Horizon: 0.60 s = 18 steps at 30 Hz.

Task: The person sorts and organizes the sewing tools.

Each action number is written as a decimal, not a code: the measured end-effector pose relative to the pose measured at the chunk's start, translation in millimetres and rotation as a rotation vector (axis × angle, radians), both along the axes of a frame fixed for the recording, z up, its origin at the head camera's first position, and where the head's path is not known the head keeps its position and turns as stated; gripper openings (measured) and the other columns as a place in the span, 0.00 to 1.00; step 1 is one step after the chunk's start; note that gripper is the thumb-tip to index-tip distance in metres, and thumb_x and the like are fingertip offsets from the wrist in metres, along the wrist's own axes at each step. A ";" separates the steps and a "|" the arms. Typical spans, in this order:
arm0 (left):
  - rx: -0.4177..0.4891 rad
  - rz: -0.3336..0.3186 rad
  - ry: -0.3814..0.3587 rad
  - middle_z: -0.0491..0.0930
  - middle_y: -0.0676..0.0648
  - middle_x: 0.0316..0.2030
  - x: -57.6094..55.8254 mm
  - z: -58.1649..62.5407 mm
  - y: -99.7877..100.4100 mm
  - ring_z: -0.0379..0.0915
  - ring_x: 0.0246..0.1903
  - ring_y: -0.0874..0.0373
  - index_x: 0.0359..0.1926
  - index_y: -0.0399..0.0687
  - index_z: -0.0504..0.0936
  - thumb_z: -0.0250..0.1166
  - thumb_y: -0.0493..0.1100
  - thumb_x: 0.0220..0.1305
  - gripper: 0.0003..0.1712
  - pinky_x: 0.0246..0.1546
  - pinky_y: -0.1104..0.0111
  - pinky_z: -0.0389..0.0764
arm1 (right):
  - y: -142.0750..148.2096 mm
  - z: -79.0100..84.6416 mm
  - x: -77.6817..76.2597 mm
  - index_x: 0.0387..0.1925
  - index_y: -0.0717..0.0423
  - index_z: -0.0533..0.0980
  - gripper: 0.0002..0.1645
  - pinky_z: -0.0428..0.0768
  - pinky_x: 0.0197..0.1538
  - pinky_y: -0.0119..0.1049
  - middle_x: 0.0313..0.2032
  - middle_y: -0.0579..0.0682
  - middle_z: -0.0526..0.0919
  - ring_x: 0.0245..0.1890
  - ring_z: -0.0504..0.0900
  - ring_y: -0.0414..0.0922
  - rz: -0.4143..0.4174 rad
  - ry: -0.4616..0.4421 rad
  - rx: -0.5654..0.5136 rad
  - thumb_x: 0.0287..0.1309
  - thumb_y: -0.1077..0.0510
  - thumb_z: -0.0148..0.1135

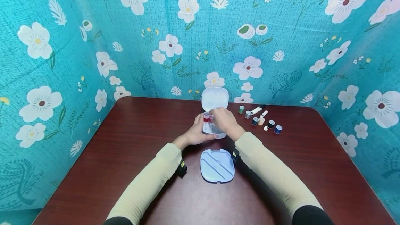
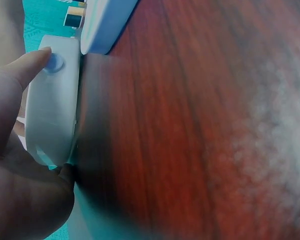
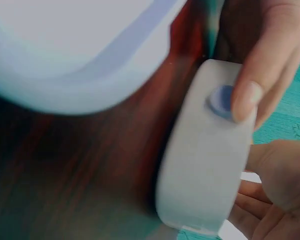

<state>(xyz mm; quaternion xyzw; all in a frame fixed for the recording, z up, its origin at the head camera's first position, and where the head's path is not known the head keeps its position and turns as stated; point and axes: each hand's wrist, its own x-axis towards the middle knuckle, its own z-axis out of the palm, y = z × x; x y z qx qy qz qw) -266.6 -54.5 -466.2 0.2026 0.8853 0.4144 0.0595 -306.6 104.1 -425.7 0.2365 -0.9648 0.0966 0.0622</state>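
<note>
Here's the left hand point(image 1: 198, 131), clamped round the left side of the white box point(image 3: 205, 165), thumb pressing beside the round blue button point(image 2: 54, 63) on the front wall. And the right hand point(image 1: 222, 119) comes over the box from the right, bent down over the compartment; its fingertips are hidden, so whether it pinches anything, I cannot tell!

The box sits just right of centre in the head view, its front facing the bottom of the frame, its raised lid point(image 1: 215, 97) standing at the back. Box and lid together run lengthwise up the frame. Inside at the left, a red spool point(image 1: 206, 117) stands upright, round end up, with a second reddish one beside it, close to the right hand.

Below the box, a pale blue tray point(image 1: 217, 166) lies flat on the dark red counter point(image 1: 150, 124), its ridges slanting from upper left to lower right. Out to the right, six spools: green point(image 1: 241, 109), grey point(image 1: 248, 114), dark blue point(image 1: 255, 121), beige point(image 1: 261, 121), black point(image 1: 271, 124) and blue point(image 1: 277, 129). Behind them, a slim white tool point(image 1: 256, 110) points its dark end to the upper right. Flowered turquoise cloth point(image 1: 206, 48) fills the top!
</note>
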 end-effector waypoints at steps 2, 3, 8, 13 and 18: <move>0.001 0.001 0.000 0.40 0.41 0.69 -0.6 -0.3 0.2 0.50 0.64 0.49 0.72 0.43 0.36 0.73 0.58 0.47 0.67 0.63 0.58 0.59 | 2.8 2.7 1.2 0.50 0.55 0.78 0.21 0.80 0.41 0.44 0.42 0.54 0.83 0.39 0.82 0.49 0.003 0.007 0.017 0.52 0.59 0.68; -0.004 0.000 0.004 0.40 0.41 0.69 -1.0 -0.4 0.3 0.50 0.64 0.49 0.72 0.43 0.35 0.72 0.58 0.47 0.67 0.63 0.58 0.59 | 4.2 4.2 2.0 0.51 0.55 0.78 0.22 0.80 0.41 0.45 0.43 0.54 0.83 0.39 0.82 0.50 0.004 0.008 0.021 0.52 0.59 0.68; 0.001 0.004 0.012 0.41 0.40 0.69 -1.6 -0.3 1.0 0.49 0.65 0.49 0.72 0.43 0.37 0.73 0.58 0.46 0.66 0.63 0.58 0.59 | 11.6 9.8 6.9 0.51 0.55 0.77 0.24 0.80 0.38 0.45 0.41 0.53 0.82 0.37 0.82 0.49 0.013 -0.002 0.036 0.50 0.56 0.70; 0.027 0.006 0.011 0.42 0.40 0.69 -1.5 -2.2 1.5 0.49 0.65 0.46 0.72 0.43 0.39 0.73 0.58 0.46 0.65 0.63 0.57 0.58 | 21.0 12.7 13.9 0.50 0.53 0.77 0.24 0.80 0.38 0.45 0.39 0.51 0.82 0.38 0.80 0.48 0.018 -0.001 0.019 0.50 0.54 0.70; 0.038 0.013 -0.014 0.42 0.41 0.69 -1.2 -1.7 0.6 0.48 0.65 0.48 0.72 0.45 0.39 0.73 0.58 0.46 0.65 0.63 0.57 0.59 | 32.2 16.0 20.3 0.49 0.53 0.78 0.21 0.80 0.38 0.44 0.38 0.52 0.82 0.37 0.80 0.47 0.023 0.031 -0.049 0.51 0.55 0.69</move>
